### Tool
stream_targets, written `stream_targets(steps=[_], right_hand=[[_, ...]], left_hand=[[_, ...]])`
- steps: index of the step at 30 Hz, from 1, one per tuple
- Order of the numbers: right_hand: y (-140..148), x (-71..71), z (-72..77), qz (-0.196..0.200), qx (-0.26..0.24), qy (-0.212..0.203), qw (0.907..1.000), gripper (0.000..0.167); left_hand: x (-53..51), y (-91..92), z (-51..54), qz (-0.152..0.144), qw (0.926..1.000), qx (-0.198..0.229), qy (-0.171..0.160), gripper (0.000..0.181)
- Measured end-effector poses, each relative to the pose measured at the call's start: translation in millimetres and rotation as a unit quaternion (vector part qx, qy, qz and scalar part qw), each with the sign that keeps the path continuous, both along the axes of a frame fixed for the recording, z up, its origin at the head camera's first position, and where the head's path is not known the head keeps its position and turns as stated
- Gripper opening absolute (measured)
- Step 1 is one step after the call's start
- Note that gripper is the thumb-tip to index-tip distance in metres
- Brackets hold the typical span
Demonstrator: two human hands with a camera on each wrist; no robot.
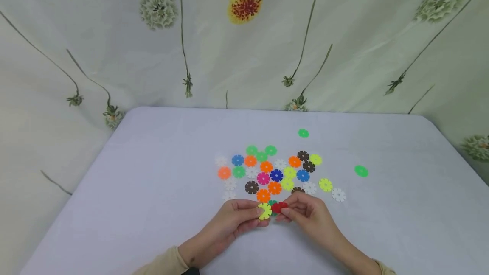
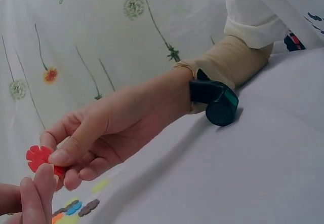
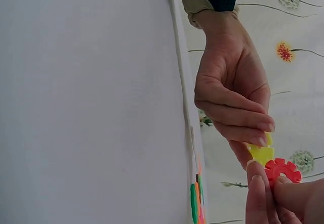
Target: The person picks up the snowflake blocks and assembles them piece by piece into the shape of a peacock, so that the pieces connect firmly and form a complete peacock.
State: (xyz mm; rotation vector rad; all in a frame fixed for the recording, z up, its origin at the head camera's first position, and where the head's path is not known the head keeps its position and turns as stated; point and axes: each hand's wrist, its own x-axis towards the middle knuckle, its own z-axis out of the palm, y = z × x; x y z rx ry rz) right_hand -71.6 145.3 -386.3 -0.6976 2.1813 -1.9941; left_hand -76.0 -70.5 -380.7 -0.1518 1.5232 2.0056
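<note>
In the head view my left hand pinches a yellow notched disc between thumb and fingers. Close beside it, my right hand pinches a red disc. A green disc shows between these two; whether it is joined to either cannot be told. The left wrist view has the right hand with the red disc, near the left hand's fingertips. From the right wrist, the yellow disc is seen in the left hand, against the red disc in the right hand.
Many coloured notched discs lie beyond the hands, among them a pink disc, a dark blue disc and a white disc. Two green discs, one farther back and one at the right, lie apart on the pale tabletop.
</note>
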Motion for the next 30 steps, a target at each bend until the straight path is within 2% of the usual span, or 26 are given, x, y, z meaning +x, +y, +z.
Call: stream_targets(steps=[4, 7, 14, 17, 19, 21, 22, 24, 25, 27, 28, 29, 30], right_hand=[[0, 1.6, -4.3, 0.014, -0.023, 0.003, 0.9996, 0.007], [0, 3.1, -5.4, 0.015, -0.018, 0.007, 0.9997, 0.007], [-6, 6.6, -4.9, -0.038, 0.043, 0.077, 0.9954, 0.01], [-8, 6.2, -3.6, -0.037, 0.047, 0.065, 0.9961, 0.01], [-6, 3.5, -0.4, -0.027, 0.066, 0.05, 0.9962, 0.012], [1, -2.6, 4.6, -0.035, 0.104, 0.037, 0.9932, 0.015], [8, -7.4, 7.0, -0.051, 0.132, 0.04, 0.9892, 0.017], [26, -20.2, 11.2, -0.103, 0.207, 0.062, 0.9709, 0.022], [36, -27.0, 12.5, -0.134, 0.246, 0.065, 0.9578, 0.026], [56, -40.0, 12.4, -0.181, 0.327, 0.069, 0.9248, 0.031], [65, -45.5, 12.1, -0.192, 0.362, 0.068, 0.9096, 0.032], [72, -50.0, 11.2, -0.191, 0.389, 0.063, 0.8992, 0.033], [79, -53.3, 10.4, -0.183, 0.404, 0.056, 0.8945, 0.032]], left_hand=[[0.7, 1.5, -2.4, -0.002, 0.9999, 0.001, -0.014, 0.031], [1.4, 2.4, -2.7, -0.002, 0.9998, -0.003, -0.019, 0.03], [3.9, 7.4, -1.1, 0.0, 0.9999, -0.005, -0.014, 0.026], [4.5, 6.0, -2.2, 0.0, 0.9999, -0.009, -0.007, 0.028], [5.0, 3.0, -3.8, -0.001, 0.9999, -0.01, -0.001, 0.029], [5.4, -0.9, -6.1, 0.0, 1.0, -0.008, 0.004, 0.031], [5.3, -2.6, -7.3, 0.001, 1.0, -0.004, 0.007, 0.033], [4.2, -4.9, -9.7, 0.004, 0.9999, 0.006, 0.015, 0.037], [3.3, -5.4, -10.8, 0.005, 0.9997, 0.01, 0.02, 0.038], [0.7, -5.0, -12.3, 0.005, 0.9994, 0.014, 0.031, 0.041], [-1.1, -4.3, -12.8, 0.004, 0.999, 0.015, 0.041, 0.042], [-2.7, -3.5, -13.2, 0.003, 0.9985, 0.013, 0.054, 0.043], [-4.5, -2.6, -13.2, 0.003, 0.9978, 0.006, 0.065, 0.044]])
